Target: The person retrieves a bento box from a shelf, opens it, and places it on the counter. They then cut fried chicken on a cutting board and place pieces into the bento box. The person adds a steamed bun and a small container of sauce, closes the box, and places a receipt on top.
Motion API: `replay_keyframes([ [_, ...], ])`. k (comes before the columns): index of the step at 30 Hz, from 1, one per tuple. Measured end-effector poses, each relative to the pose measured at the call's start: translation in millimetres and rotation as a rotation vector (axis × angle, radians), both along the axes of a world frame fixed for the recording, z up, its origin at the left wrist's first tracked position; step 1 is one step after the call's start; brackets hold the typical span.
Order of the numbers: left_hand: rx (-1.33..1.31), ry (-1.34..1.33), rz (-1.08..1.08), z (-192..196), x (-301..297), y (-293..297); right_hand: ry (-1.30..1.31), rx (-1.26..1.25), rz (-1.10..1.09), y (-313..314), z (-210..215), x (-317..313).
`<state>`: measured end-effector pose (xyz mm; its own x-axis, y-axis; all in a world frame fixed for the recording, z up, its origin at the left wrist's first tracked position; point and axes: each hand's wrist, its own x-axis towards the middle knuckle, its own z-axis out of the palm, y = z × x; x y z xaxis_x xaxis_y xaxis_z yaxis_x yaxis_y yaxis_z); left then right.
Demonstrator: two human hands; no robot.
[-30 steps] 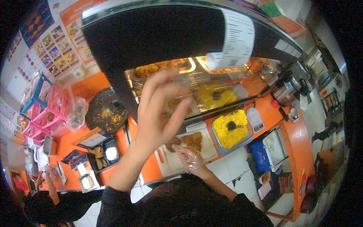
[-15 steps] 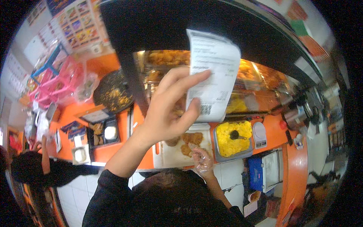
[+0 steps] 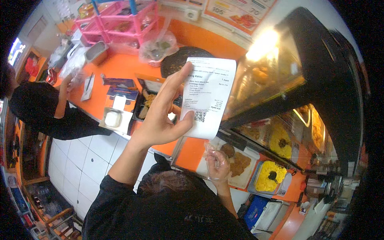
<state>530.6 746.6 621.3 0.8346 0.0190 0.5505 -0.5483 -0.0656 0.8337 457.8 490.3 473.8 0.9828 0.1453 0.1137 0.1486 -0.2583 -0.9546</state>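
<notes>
Raised over the counter, my bare left hand [image 3: 158, 122] holds a long printed paper receipt [image 3: 211, 96], its fingers behind and thumb at the lower edge. My right hand [image 3: 219, 166], in a clear plastic glove, is lower down with its fingers curled. Whatever those fingers may hold cannot be made out. Beside the right hand lies a white cutting board [image 3: 239, 182] with flat breaded brown cutlets [image 3: 242, 163]. A grey tub of crumbly yellow food [image 3: 265, 179], with a dark spoon in it, stands right of the board.
A glass display case [image 3: 266, 76] with lit food rises at the right. Along the orange counter [image 3: 92, 106] are a black box of food, an open box with a white mound [image 3: 114, 119], and a pink rack [image 3: 122, 20]. Another person's arm [image 3: 62, 98] reaches in at left.
My view has turned left, bringing more floor and the other person into sight. The receipt stays in my left hand. My right hand's fingers have curled in, away from the cutlets.
</notes>
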Motion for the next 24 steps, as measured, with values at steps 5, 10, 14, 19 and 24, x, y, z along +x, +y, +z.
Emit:
replay_keyframes([
  [5, -0.035, 0.035, -0.012, -11.3, 4.4, 59.6, -0.192, -0.212, 0.07, 50.1, -13.2, 16.3],
  [10, 0.036, 0.036, -0.002, -13.4, 7.2, 80.7, -0.246, -0.152, 0.059, 75.4, -28.6, 13.0],
  [14, -0.024, 0.053, 0.002, -21.1, 12.4, 94.1, -0.221, -0.063, 0.078, 92.2, -29.4, 14.4],
  [19, 0.024, 0.149, 0.037, -69.0, 49.5, 138.1, -0.204, -0.117, 0.05, 117.8, -28.7, 18.5],
  [24, 0.19, 0.362, 0.037, -127.5, 95.1, 166.3, -0.074, 0.037, -0.032, 129.2, -30.1, 21.7],
])
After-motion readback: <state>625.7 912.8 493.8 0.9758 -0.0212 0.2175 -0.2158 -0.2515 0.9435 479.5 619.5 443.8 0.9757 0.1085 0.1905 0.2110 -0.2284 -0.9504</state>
